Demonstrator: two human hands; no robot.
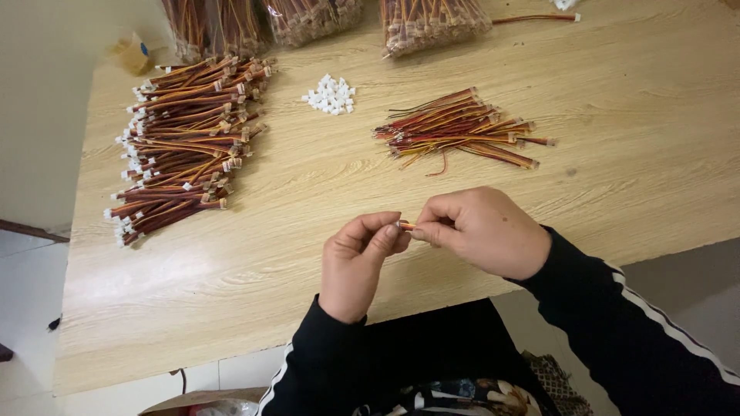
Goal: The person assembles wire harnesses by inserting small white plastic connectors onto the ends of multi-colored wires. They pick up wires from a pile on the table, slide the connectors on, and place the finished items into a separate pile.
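My left hand (358,262) and my right hand (482,229) meet above the near edge of the wooden table (308,192). Between their fingertips they pinch a short orange and red wire piece (405,226); only its tip shows. Whether a white connector is in my left fingers I cannot tell. A small heap of white plastic connectors (331,95) lies at the far middle. A loose bundle of red, yellow and black wires (459,127) lies beyond my right hand.
A large stack of wire bundles with white connectors (185,142) fills the table's left side. Clear bags packed with more wires (308,19) line the far edge. A cardboard box (196,400) sits on the floor below.
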